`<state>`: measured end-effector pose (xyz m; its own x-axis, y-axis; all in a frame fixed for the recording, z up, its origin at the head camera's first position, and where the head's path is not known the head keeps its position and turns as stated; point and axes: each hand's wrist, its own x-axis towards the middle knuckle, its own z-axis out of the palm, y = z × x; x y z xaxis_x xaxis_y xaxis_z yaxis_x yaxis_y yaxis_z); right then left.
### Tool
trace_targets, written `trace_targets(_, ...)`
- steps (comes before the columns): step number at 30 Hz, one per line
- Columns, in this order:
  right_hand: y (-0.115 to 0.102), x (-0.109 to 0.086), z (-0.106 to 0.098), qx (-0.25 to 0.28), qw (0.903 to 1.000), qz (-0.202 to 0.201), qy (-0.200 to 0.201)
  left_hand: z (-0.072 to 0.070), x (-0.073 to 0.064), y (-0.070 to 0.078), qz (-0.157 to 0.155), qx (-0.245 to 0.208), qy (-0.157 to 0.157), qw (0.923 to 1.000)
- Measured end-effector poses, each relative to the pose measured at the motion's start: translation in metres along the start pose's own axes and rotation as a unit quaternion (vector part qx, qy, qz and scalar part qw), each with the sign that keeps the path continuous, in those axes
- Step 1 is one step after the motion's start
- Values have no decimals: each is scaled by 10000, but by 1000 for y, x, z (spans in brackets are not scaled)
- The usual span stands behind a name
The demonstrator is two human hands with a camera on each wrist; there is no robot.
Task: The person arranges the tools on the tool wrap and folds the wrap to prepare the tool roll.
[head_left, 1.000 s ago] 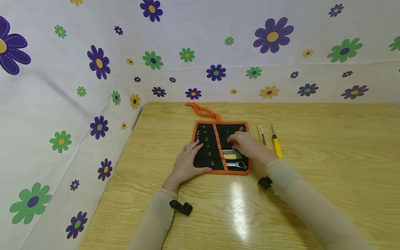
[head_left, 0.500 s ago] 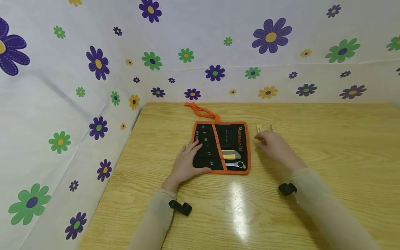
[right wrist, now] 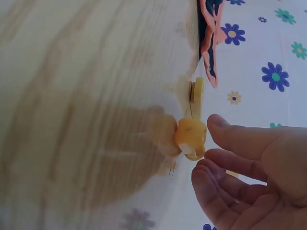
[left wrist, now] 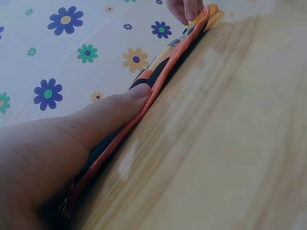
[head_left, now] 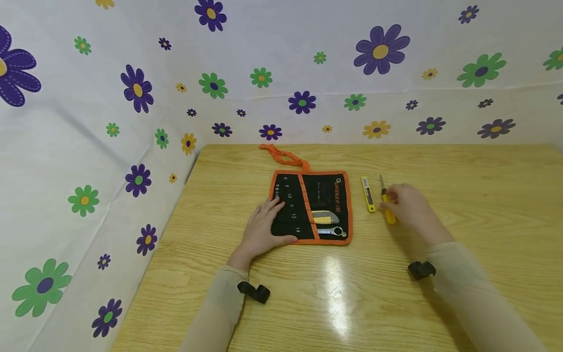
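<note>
A black tool roll with orange edging (head_left: 303,220) lies unfolded on the table. My left hand (head_left: 259,231) rests flat on its left side, the thumb (left wrist: 112,110) along the near edge. In the roll's pockets sit a yellow and grey utility knife (head_left: 325,217) and a ring-ended wrench (head_left: 331,231). To the right lie a slim yellow case with a dark label (head_left: 368,195) and a yellow-handled screwdriver (head_left: 390,216). My right hand (head_left: 411,208) is at the screwdriver handle, its thumb and fingers around it; the right wrist view shows them still parted.
An orange strap (head_left: 286,157) trails from the roll's far edge. A white sheet with printed flowers (head_left: 303,73) hangs behind and to the left of the wooden table (head_left: 484,205). A black band (head_left: 254,292) is on each wrist.
My right hand has moved right, from over the roll's pockets, past the slim yellow case, to the screwdriver. My left hand has stayed on the roll.
</note>
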<state>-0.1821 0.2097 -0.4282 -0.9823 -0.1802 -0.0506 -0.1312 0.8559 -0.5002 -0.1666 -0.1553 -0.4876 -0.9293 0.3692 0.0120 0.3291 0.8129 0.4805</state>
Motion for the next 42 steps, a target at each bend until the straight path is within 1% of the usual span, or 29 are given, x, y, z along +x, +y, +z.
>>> trace_targets(3, 2, 0, -1, 23, 9997, 202, -106, -1, -1, 1, 20, -36, 6, 10000)
trace_targets(6, 4, 0, -3, 63, 9986, 411, -313, -1, -1, 2, 17, -51, 0, 10000)
trace_targets(9, 6, -1, -6, 111, 9978, 456, -461, -2, -1, 2, -5, -28, -28, 10000)
trace_targets(11, 7, -1, -8, 104, 9979, 419, -479, -2, -1, 1, 14, -22, -29, 10000)
trace_targets(15, 7, -1, -9, 61, 9991, 374, -201, -2, -1, 0, 95, -49, 12, 9999)
trace_targets(18, 3, -1, -8, -11, 9993, 262, 269, -2, -1, 0, 104, -58, 12, 9999)
trace_targets(19, 1, 0, -8, -34, 9990, 145, 422, -2, -1, 0, 112, -61, 15, 9999)
trace_targets(21, -4, 1, -7, -12, 9981, -176, 596, -2, -1, 0, 104, -60, -1, 9999)
trace_targets(24, -12, 5, -5, -77, 9939, -886, 659, -2, -1, 0, 83, -46, -26, 10000)
trace_targets(26, -18, 8, -2, -145, 9883, -1393, 608, -2, 0, -1, 75, -38, -36, 10000)
trace_targets(28, -24, 13, 2, -300, 9805, -1833, 638, -2, 0, -1, 86, -40, -20, 10000)
trace_targets(30, -30, 18, 7, -368, 9737, -2155, 638, -2, 0, -1, 102, -39, 0, 9999)
trace_targets(33, -37, 27, 14, -446, 9660, -2484, 568, -2, -1, -1, 119, -26, 13, 9999)
trace_targets(36, -42, 37, 20, -523, 9592, -2733, 490, -2, -1, -1, 87, -8, -47, 10000)
trace_targets(39, -46, 44, 24, -654, 9522, -2944, 477, -3, 0, 0, 75, 17, -83, 9999)
trace_targets(42, -49, 48, 27, -675, 9479, -3084, 425, -4, -1, 1, 79, 10, -73, 9999)
